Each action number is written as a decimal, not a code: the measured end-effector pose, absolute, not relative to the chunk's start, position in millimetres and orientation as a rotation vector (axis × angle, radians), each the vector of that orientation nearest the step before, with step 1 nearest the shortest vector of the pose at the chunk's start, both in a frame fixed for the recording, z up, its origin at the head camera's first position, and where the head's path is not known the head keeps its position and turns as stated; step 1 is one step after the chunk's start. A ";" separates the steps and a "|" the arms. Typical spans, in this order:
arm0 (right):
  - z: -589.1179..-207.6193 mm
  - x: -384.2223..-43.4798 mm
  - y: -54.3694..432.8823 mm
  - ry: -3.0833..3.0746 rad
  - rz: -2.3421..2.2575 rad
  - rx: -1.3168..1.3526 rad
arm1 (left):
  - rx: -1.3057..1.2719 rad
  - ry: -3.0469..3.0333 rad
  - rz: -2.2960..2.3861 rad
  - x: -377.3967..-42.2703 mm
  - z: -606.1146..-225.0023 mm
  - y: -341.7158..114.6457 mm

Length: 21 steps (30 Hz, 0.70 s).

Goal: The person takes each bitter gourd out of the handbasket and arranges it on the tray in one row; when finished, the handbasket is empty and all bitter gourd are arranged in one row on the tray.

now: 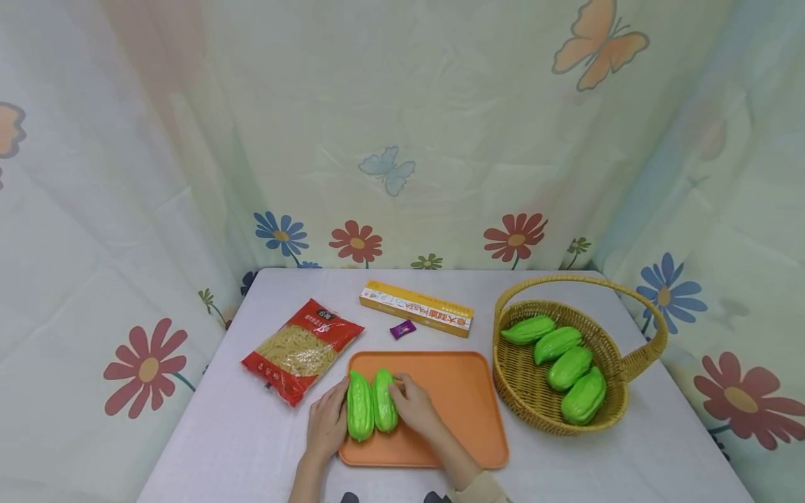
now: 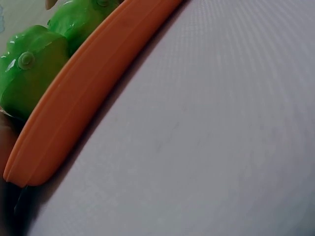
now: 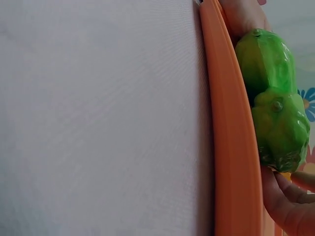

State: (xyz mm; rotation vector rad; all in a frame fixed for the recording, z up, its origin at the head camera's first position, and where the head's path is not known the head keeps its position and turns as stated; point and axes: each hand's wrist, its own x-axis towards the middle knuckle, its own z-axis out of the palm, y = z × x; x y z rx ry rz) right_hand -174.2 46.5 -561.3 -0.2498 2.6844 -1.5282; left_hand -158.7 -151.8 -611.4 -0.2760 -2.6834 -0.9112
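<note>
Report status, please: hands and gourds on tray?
Left hand against left gourd; right hand touching right gourd. Both on orange tray. No obstruction visible.

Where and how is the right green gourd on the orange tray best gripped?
Grip the right green gourd mid-length, probably from its right: the body is elongated, the left green gourd crowds its other side, and the orange tray holds no gourd rightward.

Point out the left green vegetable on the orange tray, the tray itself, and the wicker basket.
Left green vegetable (image 1: 360, 406): head view, middle of its upper side.
Orange tray (image 1: 458, 399): head view, bare flat base.
Wicker basket (image 1: 525, 377): head view, bare woven bottom.
</note>
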 end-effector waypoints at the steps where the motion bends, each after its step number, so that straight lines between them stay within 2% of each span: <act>1: -561.0 -174.0 46.8 2.691 -1.520 -0.249 | -0.275 -2.684 -0.912 -158.6 -611.4 -151.9; 14: -542.7 -175.7 67.9 2.708 -1.506 -0.250 | -0.252 -2.696 -0.947 -159.3 -613.5 -152.7; 21: -518.4 -178.7 94.1 2.687 -1.574 -0.135 | -0.260 -2.694 -0.929 -159.7 -613.4 -152.3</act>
